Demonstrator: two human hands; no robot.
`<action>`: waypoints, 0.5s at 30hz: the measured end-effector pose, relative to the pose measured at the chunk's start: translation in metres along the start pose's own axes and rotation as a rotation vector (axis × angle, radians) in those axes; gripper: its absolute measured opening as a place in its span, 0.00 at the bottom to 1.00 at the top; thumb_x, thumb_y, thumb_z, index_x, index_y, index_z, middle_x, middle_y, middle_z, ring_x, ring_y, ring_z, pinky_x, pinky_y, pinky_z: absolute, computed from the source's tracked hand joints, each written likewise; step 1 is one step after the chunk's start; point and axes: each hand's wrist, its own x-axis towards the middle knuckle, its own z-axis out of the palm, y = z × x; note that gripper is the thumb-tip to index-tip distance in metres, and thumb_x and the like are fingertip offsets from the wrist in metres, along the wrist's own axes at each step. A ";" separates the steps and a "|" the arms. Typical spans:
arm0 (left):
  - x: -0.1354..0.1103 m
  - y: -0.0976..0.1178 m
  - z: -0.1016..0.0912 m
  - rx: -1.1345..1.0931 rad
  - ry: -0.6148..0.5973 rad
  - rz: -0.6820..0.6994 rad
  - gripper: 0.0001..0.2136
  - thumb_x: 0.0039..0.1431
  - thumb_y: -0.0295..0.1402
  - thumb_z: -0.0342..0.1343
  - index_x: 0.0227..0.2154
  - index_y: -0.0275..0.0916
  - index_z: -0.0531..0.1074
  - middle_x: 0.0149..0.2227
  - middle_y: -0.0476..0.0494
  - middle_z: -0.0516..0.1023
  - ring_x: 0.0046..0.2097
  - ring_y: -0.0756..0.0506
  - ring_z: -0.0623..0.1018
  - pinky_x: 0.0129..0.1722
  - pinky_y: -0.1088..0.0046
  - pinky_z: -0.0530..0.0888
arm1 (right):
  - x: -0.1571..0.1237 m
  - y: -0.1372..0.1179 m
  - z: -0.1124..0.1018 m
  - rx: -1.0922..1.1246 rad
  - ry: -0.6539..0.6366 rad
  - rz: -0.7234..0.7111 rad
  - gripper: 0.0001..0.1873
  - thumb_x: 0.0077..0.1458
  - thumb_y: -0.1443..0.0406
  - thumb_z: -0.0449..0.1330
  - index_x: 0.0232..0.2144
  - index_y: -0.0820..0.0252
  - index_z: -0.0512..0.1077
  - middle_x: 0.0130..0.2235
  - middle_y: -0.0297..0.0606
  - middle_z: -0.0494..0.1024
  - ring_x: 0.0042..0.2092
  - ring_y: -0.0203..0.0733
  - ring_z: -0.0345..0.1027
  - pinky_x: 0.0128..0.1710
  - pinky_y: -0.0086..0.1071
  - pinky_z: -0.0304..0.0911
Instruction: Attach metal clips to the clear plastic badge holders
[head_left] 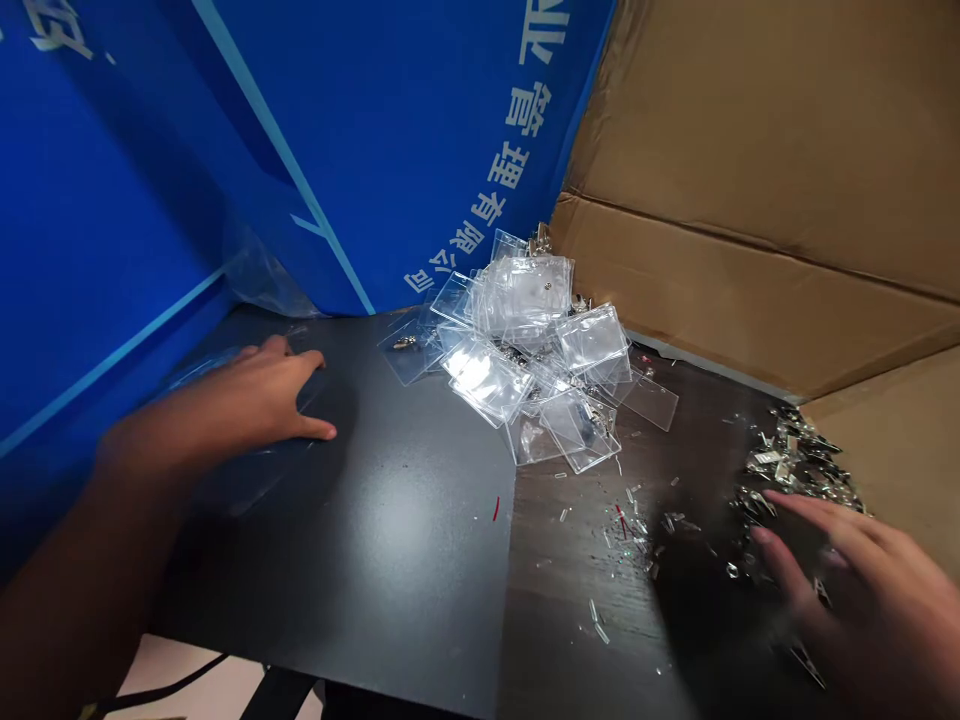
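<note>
Both hands are open. The left hand (255,395) lies spread on the black table (390,560); the right hand (847,590) spreads just beside the metal clips (795,465), which lie at its 12 o'clock. The clear badge holders (525,350), a loose heap with no clear long axis, lie at the left hand's 3 o'clock and the right hand's 10 o'clock, slightly nearer the left.

Blue printed banner (390,140) up on my left, brown cardboard sheets (750,130) on my right, crumpled clear plastic bag (259,270) at the banner's foot, dark bench (405,590) underneath, black cable (165,680) below its edge.
</note>
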 end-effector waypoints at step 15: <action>0.006 0.000 0.016 -0.144 0.014 0.072 0.22 0.47 0.45 0.70 0.47 0.46 0.82 0.49 0.35 0.87 0.52 0.25 0.85 0.50 0.52 0.79 | 0.027 -0.009 0.004 0.061 -0.191 0.318 0.19 0.53 0.41 0.64 0.40 0.39 0.82 0.42 0.46 0.89 0.43 0.67 0.85 0.41 0.56 0.74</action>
